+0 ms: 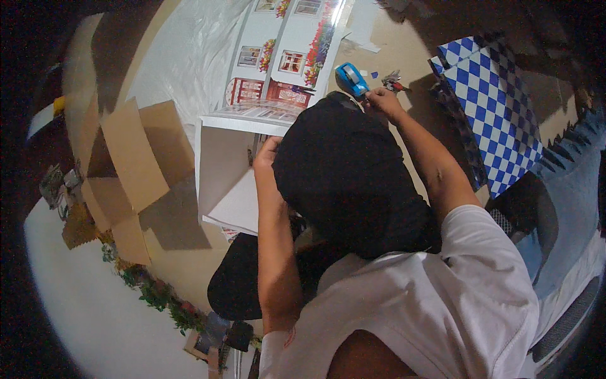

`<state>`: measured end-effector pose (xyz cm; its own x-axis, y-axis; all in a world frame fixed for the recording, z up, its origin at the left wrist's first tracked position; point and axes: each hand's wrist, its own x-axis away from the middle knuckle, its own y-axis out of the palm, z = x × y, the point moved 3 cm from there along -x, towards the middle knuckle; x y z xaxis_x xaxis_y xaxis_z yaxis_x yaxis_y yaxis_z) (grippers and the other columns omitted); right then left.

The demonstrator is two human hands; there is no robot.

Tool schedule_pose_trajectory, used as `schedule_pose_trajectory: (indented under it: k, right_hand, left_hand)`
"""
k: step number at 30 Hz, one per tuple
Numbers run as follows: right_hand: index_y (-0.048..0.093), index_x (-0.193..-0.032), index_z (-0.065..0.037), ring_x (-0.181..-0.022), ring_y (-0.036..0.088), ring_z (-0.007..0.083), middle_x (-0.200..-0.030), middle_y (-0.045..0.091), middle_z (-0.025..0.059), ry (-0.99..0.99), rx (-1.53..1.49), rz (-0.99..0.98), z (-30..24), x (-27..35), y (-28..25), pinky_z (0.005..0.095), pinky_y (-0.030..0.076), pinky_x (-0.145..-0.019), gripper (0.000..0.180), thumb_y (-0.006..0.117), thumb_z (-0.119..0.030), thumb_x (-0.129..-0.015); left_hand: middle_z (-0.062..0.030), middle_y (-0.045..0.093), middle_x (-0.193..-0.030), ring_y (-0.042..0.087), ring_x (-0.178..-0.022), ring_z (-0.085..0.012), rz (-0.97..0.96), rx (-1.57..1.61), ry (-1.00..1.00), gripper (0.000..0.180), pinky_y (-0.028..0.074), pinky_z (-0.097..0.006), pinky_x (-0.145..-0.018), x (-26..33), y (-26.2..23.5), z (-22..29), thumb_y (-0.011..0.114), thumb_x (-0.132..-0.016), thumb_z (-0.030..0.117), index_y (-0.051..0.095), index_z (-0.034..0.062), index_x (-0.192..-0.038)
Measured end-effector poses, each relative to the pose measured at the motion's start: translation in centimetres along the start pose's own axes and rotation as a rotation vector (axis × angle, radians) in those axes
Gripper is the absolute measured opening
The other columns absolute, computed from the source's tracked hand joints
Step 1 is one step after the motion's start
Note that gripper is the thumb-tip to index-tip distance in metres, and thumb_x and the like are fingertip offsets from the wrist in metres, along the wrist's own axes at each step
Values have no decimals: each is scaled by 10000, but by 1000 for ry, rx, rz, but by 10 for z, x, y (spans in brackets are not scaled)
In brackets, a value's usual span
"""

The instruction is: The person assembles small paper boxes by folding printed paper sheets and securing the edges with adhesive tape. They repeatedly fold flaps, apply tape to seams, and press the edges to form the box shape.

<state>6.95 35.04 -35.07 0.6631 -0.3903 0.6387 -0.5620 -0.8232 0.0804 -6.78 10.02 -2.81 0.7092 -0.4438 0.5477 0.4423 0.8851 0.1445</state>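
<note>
A white cardboard box stands open in front of me, its hollow side turned left. A glossy panel printed with windows, doors and flowers reaches away from its top. My left hand is closed on the box's right edge, with its fingertips partly hidden. Farther right, my right hand pinches the near end of a blue tape dispenser that holds a roll of clear tape. My bent knee in black trousers fills the middle and hides what is behind it.
An open brown cardboard box stands on the left, beside crumpled clear plastic. A blue-and-white checkered piece lies on the right, near denim cloth. Beyond my right hand is a small metallic item with red. Greenery lines the lower left.
</note>
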Motion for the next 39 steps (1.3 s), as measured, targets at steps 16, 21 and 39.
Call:
schedule_pose_trajectory:
  k: [16, 21, 39]
  right_hand:
    - [659, -911, -46, -808, 611, 190, -855, 661, 72, -21, 845, 242, 24, -49, -25, 330, 470, -777, 237, 674, -261, -811]
    - [645, -939, -47, -812, 604, 182, -870, 652, 69, 16, 1002, 190, 19, -43, -28, 322, 468, -773, 225, 653, -245, -831]
    - [592, -1039, -50, -825, 579, 153, -924, 620, 57, -348, 796, 58, -107, -31, -64, 293, 460, -758, 193, 580, -185, -902]
  left_hand:
    - [-15, 617, -804, 530, -706, -60, 20, -98, 23, 161, 426, -208, -650, -10, -6, -8, 646, -857, 143, 637, -7, -915]
    - [-17, 622, -801, 532, -722, -64, 22, -77, 59, 175, 423, -217, -654, -12, -7, -8, 653, -842, 144, 650, -24, -894]
    - [-30, 649, -822, 557, -749, -94, 35, -217, 117, 220, 454, -263, -699, -11, -8, -7, 666, -825, 188, 664, -16, -907]
